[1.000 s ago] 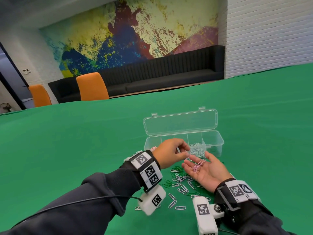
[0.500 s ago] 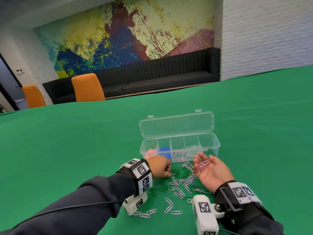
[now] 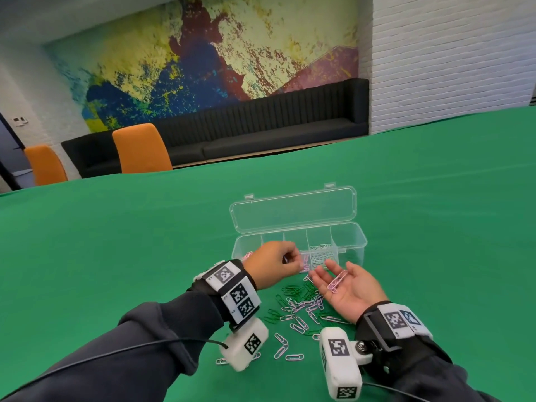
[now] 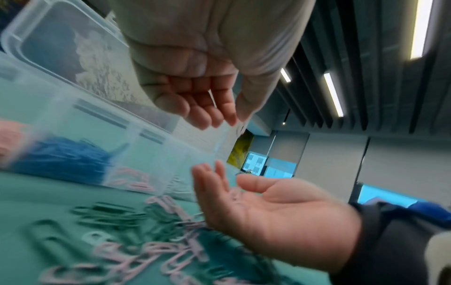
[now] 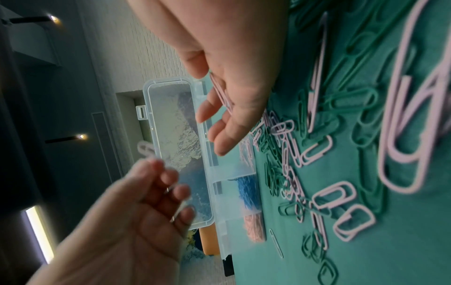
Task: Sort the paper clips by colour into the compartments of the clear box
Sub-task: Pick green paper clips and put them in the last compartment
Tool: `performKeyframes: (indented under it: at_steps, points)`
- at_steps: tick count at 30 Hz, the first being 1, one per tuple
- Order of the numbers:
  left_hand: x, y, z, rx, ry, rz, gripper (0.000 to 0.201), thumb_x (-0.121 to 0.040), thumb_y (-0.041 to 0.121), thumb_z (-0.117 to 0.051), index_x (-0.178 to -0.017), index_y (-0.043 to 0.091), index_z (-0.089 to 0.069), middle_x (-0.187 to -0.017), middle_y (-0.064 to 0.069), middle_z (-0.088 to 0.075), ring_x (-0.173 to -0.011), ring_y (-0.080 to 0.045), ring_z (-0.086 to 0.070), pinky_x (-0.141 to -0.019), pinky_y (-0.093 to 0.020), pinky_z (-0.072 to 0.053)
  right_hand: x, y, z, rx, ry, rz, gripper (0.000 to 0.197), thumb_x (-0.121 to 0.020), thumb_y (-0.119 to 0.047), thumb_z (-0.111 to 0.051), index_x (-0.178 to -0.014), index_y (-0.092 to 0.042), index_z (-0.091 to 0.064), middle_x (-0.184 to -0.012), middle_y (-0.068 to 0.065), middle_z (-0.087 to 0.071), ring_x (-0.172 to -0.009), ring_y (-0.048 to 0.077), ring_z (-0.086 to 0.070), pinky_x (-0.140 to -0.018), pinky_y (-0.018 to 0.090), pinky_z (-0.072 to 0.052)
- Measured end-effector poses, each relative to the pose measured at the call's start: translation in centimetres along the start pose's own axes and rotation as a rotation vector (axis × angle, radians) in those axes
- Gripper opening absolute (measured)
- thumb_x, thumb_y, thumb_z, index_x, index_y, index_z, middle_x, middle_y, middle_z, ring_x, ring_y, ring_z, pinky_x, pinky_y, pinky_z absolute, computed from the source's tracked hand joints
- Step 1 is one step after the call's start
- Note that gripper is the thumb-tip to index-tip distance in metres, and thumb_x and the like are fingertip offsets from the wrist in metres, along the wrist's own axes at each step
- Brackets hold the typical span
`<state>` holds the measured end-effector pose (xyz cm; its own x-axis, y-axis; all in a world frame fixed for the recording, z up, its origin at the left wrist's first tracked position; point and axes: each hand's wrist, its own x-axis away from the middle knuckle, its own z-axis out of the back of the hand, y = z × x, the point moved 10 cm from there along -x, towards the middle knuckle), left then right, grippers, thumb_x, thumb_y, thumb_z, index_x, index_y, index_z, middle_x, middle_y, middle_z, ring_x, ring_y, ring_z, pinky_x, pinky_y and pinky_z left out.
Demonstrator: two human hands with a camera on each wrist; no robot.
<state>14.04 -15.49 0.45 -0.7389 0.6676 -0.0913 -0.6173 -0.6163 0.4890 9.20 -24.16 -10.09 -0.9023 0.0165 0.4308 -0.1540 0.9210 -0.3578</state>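
Observation:
The clear box stands with its lid open, and sorted paper clips lie in its compartments: blue ones, pale pink ones and white ones. My right hand lies palm up just in front of the box, with pink clips resting on its straight fingers. My left hand hovers left of it with the fingers curled. It pinches a small pale clip, mostly hidden. Green, pink and white loose clips are heaped below both hands.
A green cloth covers the whole table. A few stray clips lie close to me. Orange chairs and a black bench stand beyond the far table edge.
My left hand dropped from above the right palm to the loose pile, then rose again beside the right hand. The right hand has stayed palm up with pink clips on it.

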Motion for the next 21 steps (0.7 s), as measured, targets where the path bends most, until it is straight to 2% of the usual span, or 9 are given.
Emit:
performKeyframes:
  at_steps: [2, 3, 7, 9, 12, 14, 17, 21]
  points:
    - [-0.4, 1.5, 0.5, 0.108, 0.054, -0.022, 0.002, -0.091, 0.018, -0.058, -0.089, 0.019, -0.058, -0.074, 0.014, -0.053, -0.062, 0.003, -0.046, -0.059, -0.007, -0.038, 0.0, 0.3, -0.2, -0.005, -0.012, -0.015, 0.047, -0.102, -0.033, -0.027, -0.091, 0.003, -0.054, -0.092, 0.026, -0.057, -0.087, 0.038, -0.057, -0.07, 0.046, -0.054]
    - [-0.6, 1.8, 0.5, 0.137, 0.068, -0.026, 0.002, -0.091, 0.018, -0.057, -0.092, 0.02, -0.057, -0.076, 0.013, -0.053, -0.063, 0.002, -0.047, -0.059, -0.007, -0.038, 0.0, 0.3, -0.3, -0.007, -0.018, -0.02, 0.046, -0.102, -0.034, -0.027, -0.094, 0.003, -0.054, -0.094, 0.027, -0.056, -0.088, 0.039, -0.056, -0.073, 0.047, -0.052]
    - [-0.7, 1.5, 0.6, 0.07, 0.065, -0.017, 0.003, -0.091, 0.014, -0.056, -0.093, 0.016, -0.058, -0.077, 0.013, -0.053, -0.066, -0.001, -0.048, -0.06, -0.007, -0.038, 0.0, 0.3, -0.3, -0.025, -0.026, -0.022, 0.043, -0.102, -0.034, -0.03, -0.092, 0.002, -0.053, -0.095, 0.027, -0.055, -0.087, 0.038, -0.057, -0.061, 0.048, -0.054]
    - [-0.3, 1.0, -0.3, -0.074, -0.031, -0.042, 0.006, -0.09, 0.013, -0.056, -0.093, 0.012, -0.061, -0.079, 0.01, -0.056, -0.07, -0.005, -0.05, -0.064, -0.01, -0.039, 0.0, 0.1, -0.3, -0.025, -0.027, -0.012, 0.043, -0.101, -0.034, -0.031, -0.089, 0.001, -0.052, -0.091, 0.025, -0.056, -0.084, 0.037, -0.057, -0.058, 0.047, -0.055]
    - [1.1, -0.4, -3.5, -0.277, -0.316, -0.097, 0.008, -0.088, 0.013, -0.057, -0.093, 0.011, -0.063, -0.085, 0.003, -0.061, -0.074, -0.008, -0.051, -0.063, -0.008, -0.036, -0.1, -0.1, -0.2, -0.008, -0.029, -0.004, 0.044, -0.101, -0.035, -0.03, -0.086, -0.001, -0.052, -0.086, 0.022, -0.056, -0.081, 0.034, -0.057, -0.052, 0.042, -0.056]
    - [2.1, -1.8, -5.2, -0.371, -0.442, -0.064, 0.012, -0.088, 0.018, -0.06, -0.098, 0.012, -0.061, -0.088, -0.001, -0.061, -0.076, -0.01, -0.051, -0.065, -0.014, -0.039, -0.1, -0.2, -0.2, -0.004, -0.034, 0.001, 0.044, -0.101, -0.036, -0.029, -0.085, -0.001, -0.052, -0.084, 0.022, -0.057, -0.08, 0.034, -0.057, -0.053, 0.041, -0.056]
    - [2.7, -3.6, -6.0, -0.45, -0.46, 0.017, 0.021, -0.087, 0.024, -0.063, -0.105, 0.013, -0.057, -0.087, 0.003, -0.055, -0.078, -0.012, -0.049, -0.071, -0.024, -0.041, 0.0, -0.2, -0.2, 0.01, -0.034, 0.007, 0.044, -0.101, -0.036, -0.03, -0.085, -0.002, -0.052, -0.083, 0.021, -0.057, -0.079, 0.033, -0.057, -0.052, 0.039, -0.056]
    - [2.9, -4.3, -5.7, -0.426, -0.462, 0.056, 0.015, -0.089, 0.017, -0.059, -0.1, 0.008, -0.059, -0.086, -0.001, -0.055, -0.078, -0.013, -0.049, -0.068, -0.022, -0.038, 0.3, -0.3, -0.3, 0.027, -0.034, 0.015, 0.044, -0.101, -0.035, -0.029, -0.084, -0.002, -0.052, -0.081, 0.02, -0.056, -0.077, 0.032, -0.057, -0.052, 0.037, -0.056]
